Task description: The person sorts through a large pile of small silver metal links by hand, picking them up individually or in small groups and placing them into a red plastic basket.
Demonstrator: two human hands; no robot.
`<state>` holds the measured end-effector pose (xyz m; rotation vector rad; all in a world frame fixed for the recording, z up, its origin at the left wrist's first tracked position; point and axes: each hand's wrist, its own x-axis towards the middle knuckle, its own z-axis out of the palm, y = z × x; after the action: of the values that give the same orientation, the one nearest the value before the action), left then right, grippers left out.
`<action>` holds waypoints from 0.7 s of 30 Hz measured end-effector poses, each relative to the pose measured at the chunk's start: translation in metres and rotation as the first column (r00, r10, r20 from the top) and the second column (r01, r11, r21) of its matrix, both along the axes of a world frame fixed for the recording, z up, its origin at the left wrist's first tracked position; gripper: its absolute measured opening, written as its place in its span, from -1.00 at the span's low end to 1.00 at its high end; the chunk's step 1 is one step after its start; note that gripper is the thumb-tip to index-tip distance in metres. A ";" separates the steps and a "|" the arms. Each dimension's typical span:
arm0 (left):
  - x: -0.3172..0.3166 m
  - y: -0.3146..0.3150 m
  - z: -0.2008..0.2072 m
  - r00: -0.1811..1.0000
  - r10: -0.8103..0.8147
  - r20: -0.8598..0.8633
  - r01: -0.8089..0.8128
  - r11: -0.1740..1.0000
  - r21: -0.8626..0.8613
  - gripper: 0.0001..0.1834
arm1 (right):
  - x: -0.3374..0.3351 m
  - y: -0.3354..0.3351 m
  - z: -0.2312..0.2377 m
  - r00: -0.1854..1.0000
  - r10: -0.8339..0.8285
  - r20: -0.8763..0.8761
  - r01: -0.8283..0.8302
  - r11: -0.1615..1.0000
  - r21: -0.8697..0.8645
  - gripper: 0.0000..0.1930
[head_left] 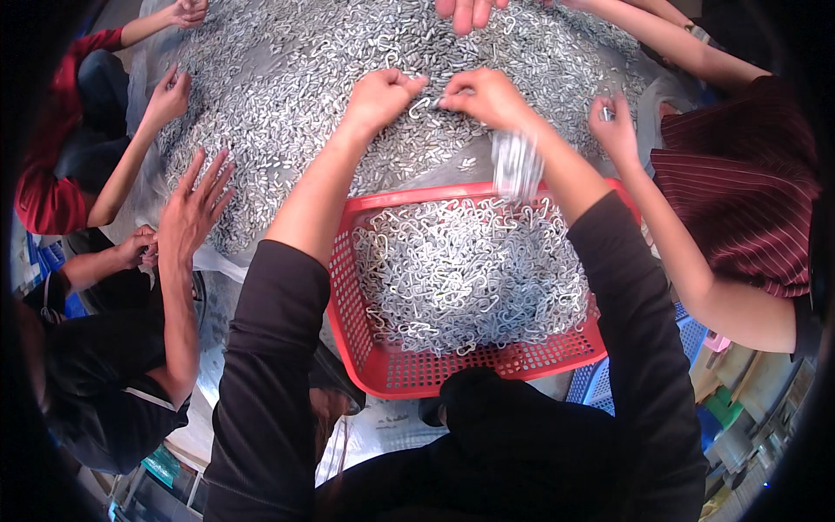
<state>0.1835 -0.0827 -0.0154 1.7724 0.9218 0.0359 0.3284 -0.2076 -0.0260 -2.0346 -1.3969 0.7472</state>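
Observation:
My left hand (376, 103) is closed in a pinch over a wide heap of small silvery metal pieces (287, 113); what its fingertips hold is too small to make out. Facing it, my right hand (489, 97) pinches a small metal piece at its fingertips. A pale S-shaped hook (419, 108) shows between the two hands. Below my right wrist is a blurred whitish thing (517, 165) whose kind I cannot tell. Under my forearms stands a red plastic basket (348, 348), its bottom covered by a pile of white-silver S-shaped hooks (461, 270).
Other people's hands surround the heap: one spread hand (198, 204) at left, a pinching hand (167, 97) beyond it, another (613, 126) at right, and fingers (470, 13) at the far side. A blue crate (596, 387) stands by the basket's right front.

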 end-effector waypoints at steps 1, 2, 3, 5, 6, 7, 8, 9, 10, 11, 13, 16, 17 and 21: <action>-0.003 -0.004 -0.003 0.992 -0.076 -0.097 0.105 0.932 0.346 -0.62 | 0.008 -0.001 0.001 0.980 -0.055 -0.190 0.048 0.998 -0.039 -0.70; -0.001 -0.010 -0.005 0.974 -0.093 -0.206 0.165 0.917 0.363 -0.64 | 0.013 -0.005 0.003 0.958 -0.087 -0.275 0.076 0.996 -0.050 -0.70; -0.002 -0.014 -0.010 0.976 -0.117 -0.185 0.186 0.890 0.417 -0.66 | 0.017 -0.007 0.003 0.926 -0.118 -0.358 0.102 0.993 -0.063 -0.69; -0.002 -0.016 -0.010 0.957 -0.148 -0.251 0.256 0.839 0.480 -0.67 | 0.017 -0.012 0.009 0.863 -0.178 -0.474 0.124 0.982 -0.144 -0.71; -0.004 -0.015 -0.010 0.966 -0.161 -0.204 0.236 0.871 0.431 -0.70 | 0.015 -0.014 0.012 0.823 -0.210 -0.528 0.130 0.974 -0.185 -0.71; -0.007 -0.012 -0.011 0.973 -0.170 -0.156 0.218 0.899 0.379 -0.72 | 0.018 -0.015 0.009 0.672 -0.220 -0.707 0.117 0.974 -0.192 -0.72; -0.009 -0.007 -0.010 0.978 -0.182 -0.104 0.206 0.922 0.327 -0.75 | 0.025 -0.017 0.010 0.485 -0.223 -0.845 0.112 0.975 -0.193 -0.72; -0.011 -0.003 -0.009 0.987 -0.152 -0.045 0.157 0.977 0.145 -0.76 | 0.030 -0.018 0.009 0.272 -0.214 -0.938 0.106 0.976 -0.192 -0.73; -0.014 0.003 -0.009 0.994 -0.110 0.007 0.110 0.993 -0.045 -0.77 | 0.031 -0.020 0.007 0.164 -0.161 -0.973 0.145 0.980 -0.138 -0.78; -0.016 0.008 -0.006 0.997 -0.056 0.047 0.065 0.971 -0.232 -0.77 | 0.029 -0.017 0.011 0.167 -0.209 -0.964 0.215 0.962 -0.172 -0.80; -0.021 0.018 -0.002 0.986 0.065 0.152 0.016 0.880 -0.474 -0.81 | 0.024 -0.010 0.017 0.163 -0.306 -0.938 0.351 0.907 -0.235 -0.82; -0.023 0.024 0.008 0.926 0.294 0.237 -0.028 0.679 -0.734 -0.75 | 0.025 0.006 0.002 0.630 -0.349 -0.694 0.349 0.925 -0.148 -0.79; -0.022 0.027 0.004 0.932 0.289 0.218 -0.051 0.702 -0.711 -0.76 | 0.023 0.015 -0.009 0.772 -0.376 -0.513 0.364 0.922 -0.130 -0.76; -0.007 0.022 -0.003 0.966 0.212 0.146 -0.115 0.863 -0.492 -0.76 | 0.007 0.030 -0.009 0.915 -0.359 0.181 0.383 0.916 -0.118 -0.74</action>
<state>0.1760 -0.0606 -0.0187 1.2013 0.8483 0.0824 0.3359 -0.1772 -0.0345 -2.4296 -1.0039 0.5490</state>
